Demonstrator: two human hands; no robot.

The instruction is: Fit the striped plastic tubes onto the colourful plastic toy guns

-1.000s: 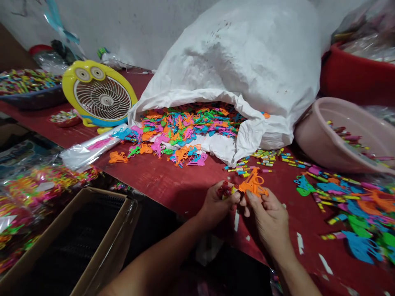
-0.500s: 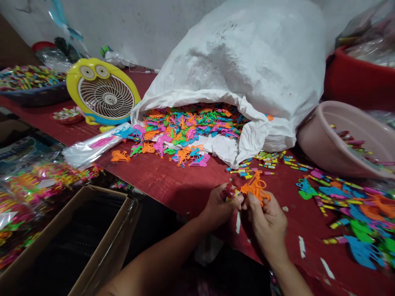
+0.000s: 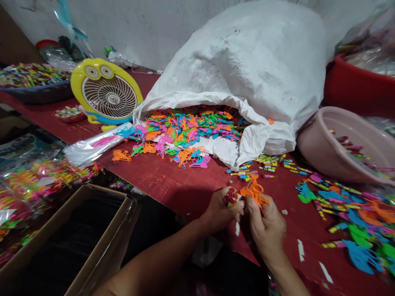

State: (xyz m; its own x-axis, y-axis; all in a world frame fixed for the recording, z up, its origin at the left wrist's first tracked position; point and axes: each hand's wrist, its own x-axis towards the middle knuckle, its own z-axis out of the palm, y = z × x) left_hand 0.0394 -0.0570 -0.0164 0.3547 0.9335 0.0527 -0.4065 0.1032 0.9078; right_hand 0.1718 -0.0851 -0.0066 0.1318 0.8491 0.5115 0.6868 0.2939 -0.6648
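Left hand closed around bunch of red-tipped sticks, ends poking up from fist. Right hand just beside it, pinching orange plastic toy between thumb and fingers. Beyond grip: loose striped sticks on red table, then white sack spilling coloured toys. Right of grip: mixed pile, pink tub behind.
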